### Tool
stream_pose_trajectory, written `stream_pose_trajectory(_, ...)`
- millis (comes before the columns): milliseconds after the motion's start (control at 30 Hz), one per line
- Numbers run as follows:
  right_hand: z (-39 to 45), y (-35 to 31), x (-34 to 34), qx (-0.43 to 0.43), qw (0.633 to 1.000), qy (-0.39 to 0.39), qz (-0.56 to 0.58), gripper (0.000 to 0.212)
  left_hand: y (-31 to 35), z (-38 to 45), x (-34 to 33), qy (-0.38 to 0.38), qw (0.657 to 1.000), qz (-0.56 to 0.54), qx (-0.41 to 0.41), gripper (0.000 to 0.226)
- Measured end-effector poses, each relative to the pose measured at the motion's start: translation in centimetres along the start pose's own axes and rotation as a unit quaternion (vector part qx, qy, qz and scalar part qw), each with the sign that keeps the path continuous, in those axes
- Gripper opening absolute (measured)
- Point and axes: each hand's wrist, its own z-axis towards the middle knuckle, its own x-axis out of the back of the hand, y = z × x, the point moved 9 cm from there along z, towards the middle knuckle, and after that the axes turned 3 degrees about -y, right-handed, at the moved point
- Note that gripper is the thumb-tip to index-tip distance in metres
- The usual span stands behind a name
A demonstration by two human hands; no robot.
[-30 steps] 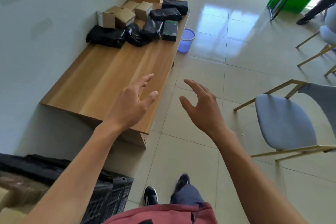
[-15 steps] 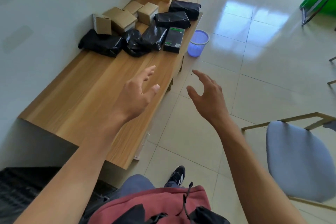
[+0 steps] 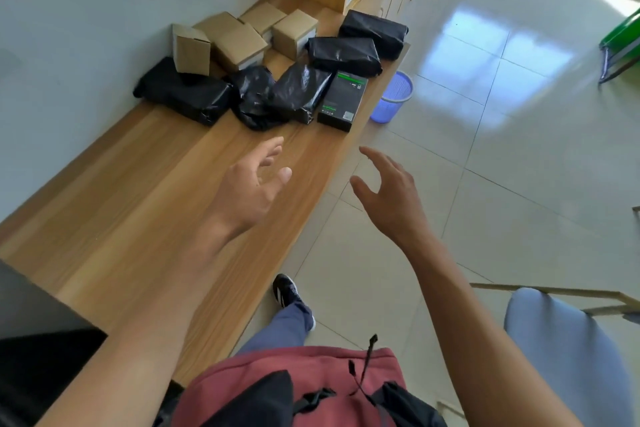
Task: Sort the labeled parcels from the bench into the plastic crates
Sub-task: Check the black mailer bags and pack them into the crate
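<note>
Both hands' fingers apart, empty; purple bin (image 3: 393, 98) beside bench (image 3: 138, 204), chair (image 3: 568, 354) right

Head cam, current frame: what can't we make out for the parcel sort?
- Parcel labels: none legible on the black bags or cardboard boxes; too small.
- Print on the dark green-striped box: too small to read.
- Crates: only a dark shape at the lower left edge, cut off and blurred.
- Green object: cut by the right edge, unidentifiable.
- Left hand fingertips: motion-blurred.
</note>
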Motion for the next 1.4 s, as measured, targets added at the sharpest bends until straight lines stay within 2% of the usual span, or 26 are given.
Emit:
stream_pose_trajectory(167,6.5,-0.1,-0.2,-0.010,0.999,-0.019,-0.024,0.051,-2.6,6.6,2.8,0.045,0.998,-0.040,0.034,0.052)
stream_pose_trajectory(367,13.8,-0.2,-0.7,-0.018,0.999,-0.029,-0.036,0.052,-3.5,13.2,2.6,0.020,0.997,-0.054,0.043,0.052)
stream_pose_trajectory(700,23.3,-0.6,-6.3,0.039,0.989,-0.133,-0.056,0.052,-7.9,17.1,2.4,0.051,0.990,-0.053,0.117,0.052)
stream_pose_trajectory(933,31.3,2.5,-8.5,0.099,0.971,-0.198,-0.085,0.046,-9.4,22.0,-0.4,0.063,0.978,-0.048,0.193,0.054)
stream_pose_trajectory(1167,39.4,5.6,-11.9,0.120,0.946,-0.286,-0.096,0.054,-12.1,26.4,-4.7,0.056,0.945,-0.046,0.318,0.060)
stream_pose_trajectory(1300,41.9,6.4,-14.3,0.170,0.924,-0.313,-0.138,0.067,-13.4,27.9,-6.5,0.078,0.918,-0.076,0.380,0.058)
stream_pose_trajectory(1400,43.0,6.7,-15.8,0.223,0.906,-0.313,-0.180,0.077,-14.0,28.6,-7.3,0.112,0.892,-0.107,0.425,0.047)
